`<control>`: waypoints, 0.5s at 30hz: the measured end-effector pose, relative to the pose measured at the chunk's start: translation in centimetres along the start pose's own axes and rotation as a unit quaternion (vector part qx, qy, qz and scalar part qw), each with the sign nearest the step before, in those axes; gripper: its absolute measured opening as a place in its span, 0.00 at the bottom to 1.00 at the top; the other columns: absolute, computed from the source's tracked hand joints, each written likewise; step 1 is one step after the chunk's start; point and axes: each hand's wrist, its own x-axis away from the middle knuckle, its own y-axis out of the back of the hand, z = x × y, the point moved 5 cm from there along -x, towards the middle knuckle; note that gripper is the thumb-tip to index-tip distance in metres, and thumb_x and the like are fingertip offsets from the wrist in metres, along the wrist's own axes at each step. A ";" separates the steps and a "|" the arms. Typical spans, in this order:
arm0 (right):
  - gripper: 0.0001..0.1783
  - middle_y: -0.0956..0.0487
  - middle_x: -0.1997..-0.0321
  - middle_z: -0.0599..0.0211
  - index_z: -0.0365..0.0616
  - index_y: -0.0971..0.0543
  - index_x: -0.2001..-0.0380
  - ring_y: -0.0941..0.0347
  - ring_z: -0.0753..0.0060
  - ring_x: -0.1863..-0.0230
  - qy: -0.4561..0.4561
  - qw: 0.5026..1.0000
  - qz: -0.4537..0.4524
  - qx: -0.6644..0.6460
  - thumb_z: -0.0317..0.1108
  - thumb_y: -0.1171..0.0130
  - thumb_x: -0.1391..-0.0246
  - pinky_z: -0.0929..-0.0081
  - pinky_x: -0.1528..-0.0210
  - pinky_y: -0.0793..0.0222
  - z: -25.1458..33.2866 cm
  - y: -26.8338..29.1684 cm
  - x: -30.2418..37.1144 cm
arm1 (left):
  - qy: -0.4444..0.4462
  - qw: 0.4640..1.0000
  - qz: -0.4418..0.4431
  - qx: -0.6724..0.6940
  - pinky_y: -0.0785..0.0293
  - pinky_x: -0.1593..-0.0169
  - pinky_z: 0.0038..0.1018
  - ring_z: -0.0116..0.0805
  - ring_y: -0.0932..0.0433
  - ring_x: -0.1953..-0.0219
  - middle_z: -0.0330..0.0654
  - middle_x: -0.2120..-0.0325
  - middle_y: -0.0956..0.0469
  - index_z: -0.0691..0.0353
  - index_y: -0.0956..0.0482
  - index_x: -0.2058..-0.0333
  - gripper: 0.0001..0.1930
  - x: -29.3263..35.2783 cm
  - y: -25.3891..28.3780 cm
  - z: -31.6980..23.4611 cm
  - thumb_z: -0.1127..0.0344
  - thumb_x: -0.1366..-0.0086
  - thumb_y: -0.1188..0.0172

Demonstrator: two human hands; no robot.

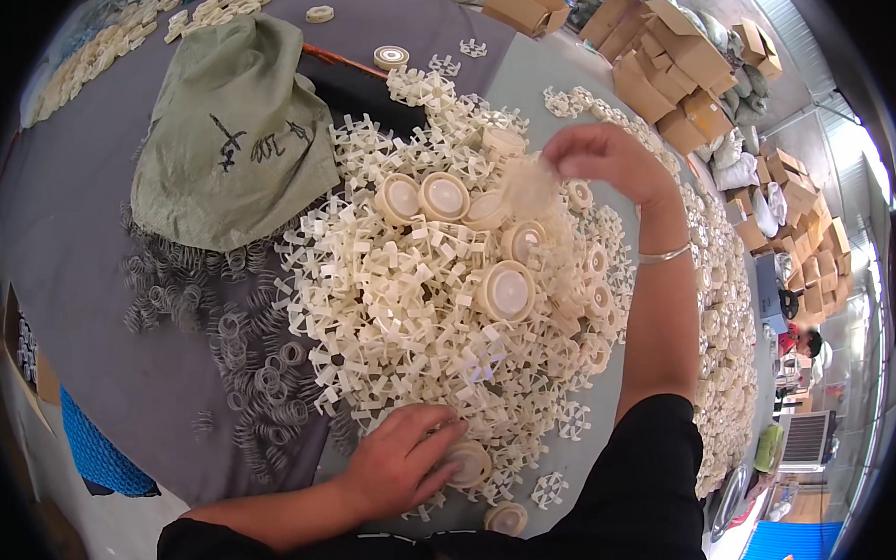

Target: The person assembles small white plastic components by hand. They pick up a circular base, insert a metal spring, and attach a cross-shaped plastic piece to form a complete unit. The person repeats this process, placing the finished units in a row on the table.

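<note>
My left hand (pixel 400 461) rests low over the near edge of a heap of small cream plastic clips (pixel 399 301). Its fingers curl against a round cream plastic cap (pixel 469 465) with a paler centre. Above the far right of the heap is my right hand (pixel 607 161), its fingers smeared by motion. A blurred, pale round piece (pixel 530 188) appears just below its fingertips; whether they touch it cannot be told. Several more round caps, one of them a large cap (pixel 506 292), lie on top of the clips. Another cap (pixel 506 518) sits close to my body.
Grey coil springs (pixel 264 385) are spread left of the heap, partly under a green sack (pixel 236 139). Many more cream round parts (pixel 722 359) cover the table's right side. Cardboard boxes (pixel 672 55) stand beyond, and a person in red (pixel 800 342) is far right.
</note>
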 end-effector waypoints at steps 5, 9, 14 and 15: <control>0.25 0.12 0.55 0.66 0.45 0.15 0.46 0.18 0.66 0.48 0.020 0.939 -0.219 0.263 0.40 0.27 0.46 0.67 0.44 0.23 -3.9 -2.3 -4.0 | 0.009 1.000 0.004 -0.002 0.22 0.44 0.42 0.50 0.20 0.47 0.51 0.45 0.22 0.63 0.20 0.42 0.28 -0.3 0.0 -0.1 0.61 0.39 0.26; 0.27 0.13 0.50 0.62 0.46 0.17 0.44 0.17 0.60 0.50 -0.034 0.939 -0.176 0.295 0.38 0.29 0.49 0.62 0.48 0.22 -7.2 -2.3 -6.4 | 0.009 1.000 0.003 -0.002 0.21 0.46 0.40 0.49 0.19 0.48 0.50 0.46 0.22 0.62 0.19 0.43 0.26 -0.1 0.0 0.0 0.60 0.39 0.26; 0.27 0.14 0.48 0.60 0.42 0.18 0.43 0.17 0.72 0.53 -0.096 0.955 -0.217 0.175 0.29 0.32 0.50 0.70 0.53 0.22 -4.6 0.9 -0.6 | -0.048 0.998 -0.019 0.021 0.20 0.48 0.37 0.47 0.18 0.52 0.46 0.50 0.20 0.61 0.16 0.45 0.23 0.2 0.3 -0.2 0.66 0.39 0.28; 0.25 0.15 0.49 0.62 0.40 0.17 0.45 0.18 0.75 0.54 -0.051 0.970 -0.213 0.105 0.29 0.32 0.49 0.72 0.54 0.22 -3.3 0.6 0.8 | -0.062 0.997 -0.041 0.023 0.20 0.48 0.38 0.47 0.18 0.53 0.45 0.51 0.19 0.61 0.16 0.46 0.22 0.7 0.6 -0.2 0.66 0.40 0.28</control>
